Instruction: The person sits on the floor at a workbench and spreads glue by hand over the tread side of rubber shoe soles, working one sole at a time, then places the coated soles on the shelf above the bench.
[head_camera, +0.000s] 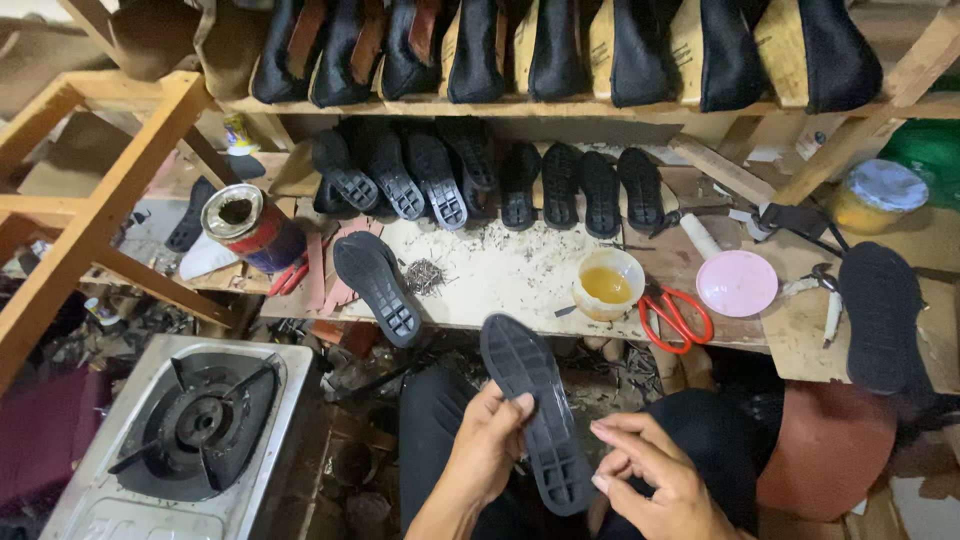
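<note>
My left hand (487, 445) grips a black rubber shoe sole (535, 405) by its left edge, tread side up, over my lap. Fingers of my right hand (650, 480) curl at the sole's lower right edge, touching it. A second black sole (378, 287) lies on the workbench (510, 270), overhanging its front edge. Several more soles (480, 180) stand in a row at the back of the bench. A small cup of yellow glue (607, 283) sits just beyond the held sole.
Red-handled scissors (676, 318) and a pink lid (736, 283) lie right of the cup. A tin can (250, 225) stands at the left. A gas stove (195, 430) is at lower left. Black shoe uppers (560, 50) fill the upper shelf. Another sole (880, 310) lies far right.
</note>
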